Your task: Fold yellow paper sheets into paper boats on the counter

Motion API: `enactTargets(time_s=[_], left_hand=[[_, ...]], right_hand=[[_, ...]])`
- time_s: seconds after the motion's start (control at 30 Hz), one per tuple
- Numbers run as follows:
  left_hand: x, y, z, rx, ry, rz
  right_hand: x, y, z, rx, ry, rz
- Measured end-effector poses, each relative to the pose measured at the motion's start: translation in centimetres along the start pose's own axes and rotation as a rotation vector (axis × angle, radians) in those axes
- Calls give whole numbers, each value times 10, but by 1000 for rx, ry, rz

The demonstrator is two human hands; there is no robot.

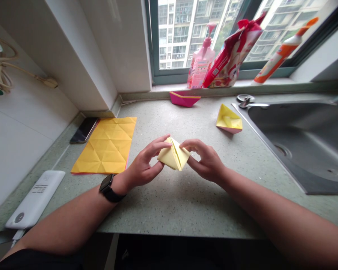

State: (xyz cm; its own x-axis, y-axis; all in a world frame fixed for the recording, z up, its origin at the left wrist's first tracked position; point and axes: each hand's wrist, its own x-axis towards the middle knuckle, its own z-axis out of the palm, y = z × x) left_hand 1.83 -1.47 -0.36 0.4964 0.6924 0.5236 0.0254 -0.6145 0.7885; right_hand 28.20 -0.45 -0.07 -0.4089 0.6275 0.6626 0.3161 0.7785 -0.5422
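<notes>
A pale yellow folded paper [173,154], diamond-shaped with a split down its middle, is held between both hands above the counter. My left hand [148,159], below a black watch, pinches its left corner between thumb and fingers. On the other side my right hand [204,159] grips the right corner, with fingertips resting on the top face. Farther back lies a magenta paper boat [185,99] with a yellow rim. To the right stands a yellow folded paper boat [229,119] with a pink underside.
Creased orange paper sheets [105,146] lie at left, beside a dark phone [84,130]. A white power bank [35,198] with a cable sits at the front left. The steel sink [301,150] is at right. Bottles and a red bag [231,56] stand on the windowsill.
</notes>
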Motion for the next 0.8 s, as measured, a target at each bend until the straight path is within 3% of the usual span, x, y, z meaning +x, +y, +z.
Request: enactTargets(time_s=[0.17,0.43,0.57,0.8], left_hand=[[1,-2,-3,-92,32,-58],[1,-3,-9,-233,-19,-203],[3,-1,-8,-293,-47,-271],[1,-4,3,-4,135,-150]], right_hand=[[0,3,-1,149,-18,76],[2,9,-8,409,-76,169],[3,9,-5,324,-50,185],[-2,7,4,26,-4,101]])
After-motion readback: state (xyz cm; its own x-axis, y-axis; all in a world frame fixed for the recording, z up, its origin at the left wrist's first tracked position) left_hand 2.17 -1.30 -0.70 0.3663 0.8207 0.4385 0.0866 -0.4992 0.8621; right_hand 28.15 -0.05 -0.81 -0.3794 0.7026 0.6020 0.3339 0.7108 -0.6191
